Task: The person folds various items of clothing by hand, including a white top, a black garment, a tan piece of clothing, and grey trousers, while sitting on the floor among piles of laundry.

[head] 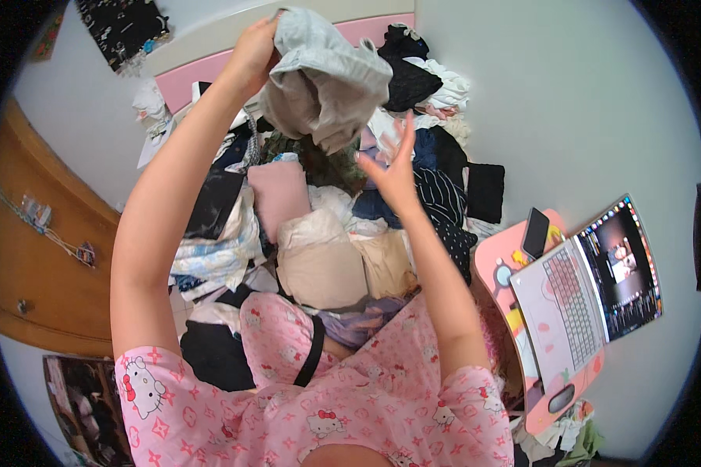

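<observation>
My left hand (256,55) is raised and grips the edge of a light grey garment (330,76). The garment hangs bunched in the air, its waistband-like edge uppermost; its exact kind is unclear. To the right and a little lower, my right hand (392,166) is apart from it, thumb and fingers spread, holding nothing. Under the hands lie a folded pink cloth (279,190), a folded beige garment (321,268) and a tan folded garment (387,262). A dark striped garment (441,192) is just right of my right hand.
Piled clothes surround me, with black and white garments (412,82) against the wall. On the right, a pink lap desk (490,257) carries an open laptop (566,315), a smartphone (535,232) and a mouse (561,398). A wooden door (47,286) stands left.
</observation>
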`<state>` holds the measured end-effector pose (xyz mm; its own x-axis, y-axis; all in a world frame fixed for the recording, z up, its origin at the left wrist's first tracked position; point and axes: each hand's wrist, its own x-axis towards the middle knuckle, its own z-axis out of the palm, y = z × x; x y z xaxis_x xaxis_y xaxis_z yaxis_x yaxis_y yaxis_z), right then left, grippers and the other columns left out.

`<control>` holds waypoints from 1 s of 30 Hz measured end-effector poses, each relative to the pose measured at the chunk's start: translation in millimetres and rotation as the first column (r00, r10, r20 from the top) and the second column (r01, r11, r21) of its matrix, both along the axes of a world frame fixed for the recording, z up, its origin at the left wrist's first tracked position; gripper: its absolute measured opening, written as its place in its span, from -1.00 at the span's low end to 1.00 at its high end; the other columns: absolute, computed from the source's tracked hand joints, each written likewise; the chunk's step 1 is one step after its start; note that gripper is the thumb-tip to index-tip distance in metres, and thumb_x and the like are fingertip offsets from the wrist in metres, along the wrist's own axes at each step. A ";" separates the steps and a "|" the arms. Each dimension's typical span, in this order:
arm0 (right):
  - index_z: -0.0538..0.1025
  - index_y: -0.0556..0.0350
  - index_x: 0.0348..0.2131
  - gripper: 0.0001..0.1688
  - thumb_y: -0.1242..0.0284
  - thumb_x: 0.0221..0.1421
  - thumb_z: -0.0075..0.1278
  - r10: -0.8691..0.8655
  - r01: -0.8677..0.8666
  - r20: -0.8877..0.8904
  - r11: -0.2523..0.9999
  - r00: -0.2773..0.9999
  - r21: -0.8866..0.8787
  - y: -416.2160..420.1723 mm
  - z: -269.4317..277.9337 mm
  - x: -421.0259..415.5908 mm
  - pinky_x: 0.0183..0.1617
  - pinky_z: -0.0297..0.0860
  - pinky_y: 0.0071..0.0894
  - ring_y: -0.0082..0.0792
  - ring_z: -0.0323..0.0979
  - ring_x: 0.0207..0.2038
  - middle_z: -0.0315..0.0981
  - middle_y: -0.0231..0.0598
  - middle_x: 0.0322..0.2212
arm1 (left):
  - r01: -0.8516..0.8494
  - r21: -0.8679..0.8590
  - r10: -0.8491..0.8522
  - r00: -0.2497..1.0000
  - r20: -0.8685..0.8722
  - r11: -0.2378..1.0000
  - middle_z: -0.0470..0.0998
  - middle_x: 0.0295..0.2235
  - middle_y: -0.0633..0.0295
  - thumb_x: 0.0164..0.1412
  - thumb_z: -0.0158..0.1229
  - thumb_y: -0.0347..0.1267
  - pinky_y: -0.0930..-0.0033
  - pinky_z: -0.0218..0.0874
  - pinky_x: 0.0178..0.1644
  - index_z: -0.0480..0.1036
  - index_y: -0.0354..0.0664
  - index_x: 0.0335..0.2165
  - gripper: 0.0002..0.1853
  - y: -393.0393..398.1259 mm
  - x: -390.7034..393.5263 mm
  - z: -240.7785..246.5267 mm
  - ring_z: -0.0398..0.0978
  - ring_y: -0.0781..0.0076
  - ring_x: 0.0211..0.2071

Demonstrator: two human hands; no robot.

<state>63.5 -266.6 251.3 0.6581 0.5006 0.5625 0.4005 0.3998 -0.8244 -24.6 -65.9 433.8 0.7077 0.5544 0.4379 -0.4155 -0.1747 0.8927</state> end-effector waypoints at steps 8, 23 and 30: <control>0.46 0.22 -0.28 -0.64 0.51 -0.20 0.03 0.237 -0.177 0.277 0.958 0.931 -0.225 -41.9 116.0 -44.7 -0.20 0.27 -0.54 -0.52 0.37 -0.35 0.47 -0.30 -0.43 | 0.168 -0.240 -0.195 0.976 -0.093 0.956 0.42 -0.16 0.21 0.25 -0.21 -0.13 0.35 0.20 -0.04 0.34 -0.21 -0.11 -0.58 -71.0 -92.2 -2.1 0.37 0.44 -0.16; 0.48 0.11 -0.34 -0.73 0.32 -0.04 0.05 0.089 -0.098 -0.068 0.984 0.994 -0.149 -105.4 200.8 18.2 -0.32 0.29 -0.54 -0.53 0.37 -0.43 0.46 -0.41 -0.46 | 0.204 0.849 0.493 0.738 -0.460 0.487 0.45 -0.22 0.26 -0.03 0.09 -0.50 0.55 0.22 -0.13 0.41 -0.22 -0.21 -0.69 -4.7 -129.3 65.0 0.37 0.56 -0.21; 0.47 0.04 -0.45 -0.82 0.32 0.03 -0.01 -0.230 0.231 0.020 0.969 0.973 -0.083 -116.7 227.9 61.7 -0.41 0.15 -0.65 -0.69 0.23 -0.52 0.35 -0.54 -0.57 | -0.054 0.989 0.833 0.546 -0.089 0.141 0.52 -0.58 0.05 -0.29 0.25 -0.20 0.21 0.31 -0.40 0.50 -0.21 -0.56 -0.69 -33.5 -140.5 95.2 0.51 0.18 -0.48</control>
<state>125.2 -383.3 479.2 0.7558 0.3820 0.5319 0.4820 0.2253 -0.8467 -165.1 -99.4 528.9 0.7226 0.4334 0.5386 0.5288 -0.8483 -0.0269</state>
